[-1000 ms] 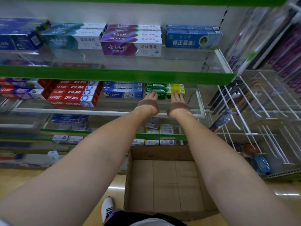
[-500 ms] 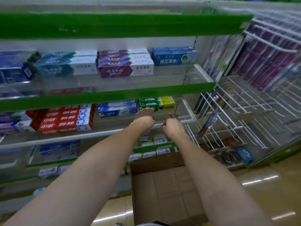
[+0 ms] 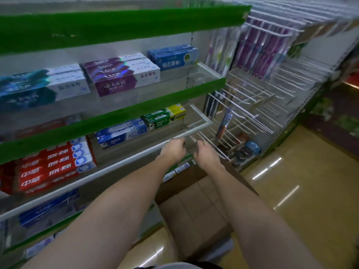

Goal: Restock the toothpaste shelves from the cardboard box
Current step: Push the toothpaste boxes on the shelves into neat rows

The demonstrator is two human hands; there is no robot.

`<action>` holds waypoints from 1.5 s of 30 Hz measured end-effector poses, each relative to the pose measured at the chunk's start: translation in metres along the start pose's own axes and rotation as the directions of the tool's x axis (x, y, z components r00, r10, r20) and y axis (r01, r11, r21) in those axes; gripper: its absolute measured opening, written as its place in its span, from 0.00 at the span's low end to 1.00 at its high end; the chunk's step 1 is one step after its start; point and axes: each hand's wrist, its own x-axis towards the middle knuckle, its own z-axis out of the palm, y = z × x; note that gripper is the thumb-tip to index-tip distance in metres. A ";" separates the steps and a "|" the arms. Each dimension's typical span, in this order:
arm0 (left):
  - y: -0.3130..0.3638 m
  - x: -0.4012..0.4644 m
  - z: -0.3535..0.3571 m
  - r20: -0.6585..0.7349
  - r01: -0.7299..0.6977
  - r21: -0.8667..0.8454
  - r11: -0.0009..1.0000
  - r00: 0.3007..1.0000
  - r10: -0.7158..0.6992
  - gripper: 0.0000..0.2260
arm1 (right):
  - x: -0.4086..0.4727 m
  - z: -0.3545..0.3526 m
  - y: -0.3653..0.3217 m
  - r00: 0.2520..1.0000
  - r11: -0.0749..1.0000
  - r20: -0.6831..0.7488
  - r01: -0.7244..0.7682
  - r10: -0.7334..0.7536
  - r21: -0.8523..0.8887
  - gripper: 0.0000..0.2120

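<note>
One head-worn wide-angle view looks forward and down, tilted, close to the green-edged shelves (image 3: 116, 113) on its left, over both forearms to the cardboard box (image 3: 194, 210) on the floor (image 3: 291, 191) below.

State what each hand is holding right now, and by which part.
Nothing is held. The left hand and right hand hang with loosely curled fingers before the shelf rail, empty.

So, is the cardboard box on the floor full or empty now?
Empty, as far as the view shows. The open cardboard box shows only its bare bottom flaps, though both arms hide part of it.
</note>
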 end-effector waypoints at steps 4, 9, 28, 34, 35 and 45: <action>0.004 -0.016 0.021 0.085 -0.086 0.035 0.996 0.993 0.082 0.03 | -0.041 0.021 0.016 0.992 0.992 0.015 -0.124 0.124 0.030 0.19; 0.011 -0.035 0.054 0.195 -0.125 0.062 0.990 0.974 0.111 0.09 | -0.097 0.057 0.034 0.961 0.960 0.071 -0.272 0.267 0.072 0.19; 0.015 -0.033 0.054 0.162 0.045 0.068 0.997 0.985 -0.056 0.10 | -0.078 0.076 0.047 0.961 0.944 0.131 -0.267 0.245 0.193 0.19; 0.013 -0.027 0.025 0.118 0.069 0.038 0.997 0.990 -0.073 0.11 | -0.056 0.041 0.025 0.980 0.963 0.068 -0.194 0.185 0.187 0.23; 0.014 -0.026 0.021 0.102 0.066 0.039 0.997 0.992 -0.070 0.11 | -0.055 0.035 0.021 0.984 0.967 0.052 -0.180 0.173 0.183 0.22; 0.035 -0.016 -0.042 -0.190 -0.006 -0.049 0.999 0.982 -0.004 0.09 | -0.007 -0.072 -0.019 0.971 0.994 -0.232 -0.034 0.058 0.108 0.18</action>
